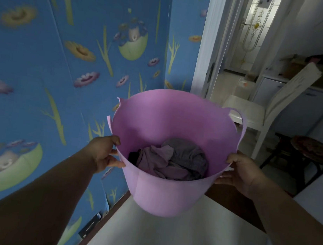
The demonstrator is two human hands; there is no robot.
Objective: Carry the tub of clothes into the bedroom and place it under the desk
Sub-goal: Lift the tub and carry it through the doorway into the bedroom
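A soft pink tub [164,192] hangs in the air in front of me, held by its rim on both sides. My left hand [105,152] grips the left rim, thumb inside. My right hand [241,172] grips the right rim. Crumpled grey and purple clothes [174,160] lie at the bottom of the tub. One loop handle shows at the tub's far right; the far left one looks torn. No desk is in view.
A white flat surface [183,237] lies below the tub. Blue flowered wallpaper [61,69] fills the left. An open doorway [224,69] is ahead on the right, with a white chair [259,114], a dark round stool [312,149] and a cabinet beyond.
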